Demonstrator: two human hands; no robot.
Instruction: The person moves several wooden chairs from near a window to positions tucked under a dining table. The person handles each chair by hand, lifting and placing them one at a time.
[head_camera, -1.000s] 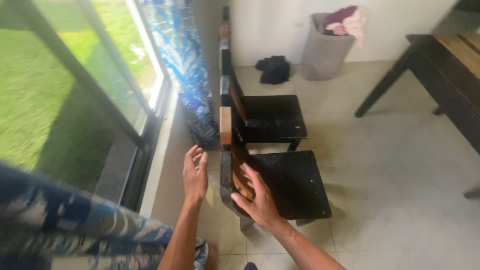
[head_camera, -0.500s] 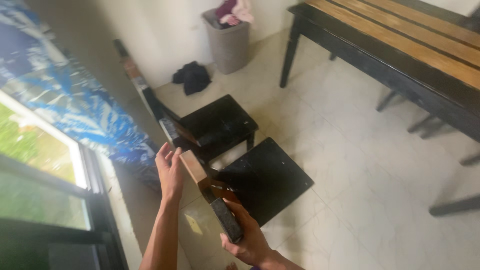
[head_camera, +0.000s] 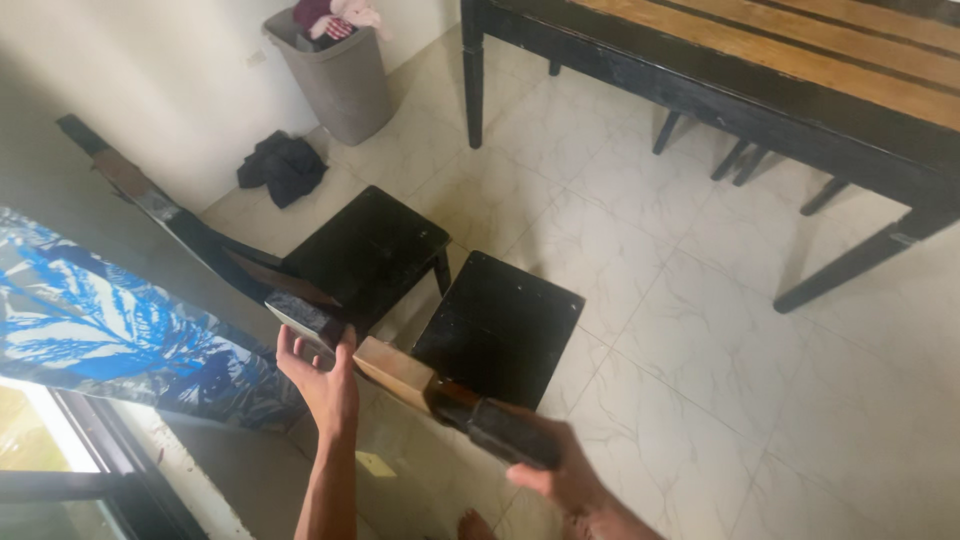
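- Right hand (head_camera: 565, 470) closed around the dark end of the top rail of the near black wooden chair with tan-and-black banded back (head_camera: 450, 400); fingers wrap the rail from below, thumb side toward the camera
- Left hand (head_camera: 322, 375) open, palm up and fingers spread, just beside the pale tan section of the same rail; whether it touches the wood cannot be told
- The rail's long axis runs from the right hand at lower right up and left to the left hand, so the chair back spans the gap between both hands; the right hand has the firm hold, the left is nearer the far end
- Square black seat (head_camera: 500, 325) of this chair lies beyond the rail, away from the body
- Second black chair (head_camera: 365, 250) stands just beside it, farther off, back to the wall
- Blue leaf-print curtain (head_camera: 110, 330) hangs left of the left hand, window frame below it
- Well apart: grey laundry bin (head_camera: 345, 85) with clothes, dark cloth heap (head_camera: 283, 165) on the pale tiled floor (head_camera: 700, 340), black-framed slatted wooden table (head_camera: 760, 70) at upper right
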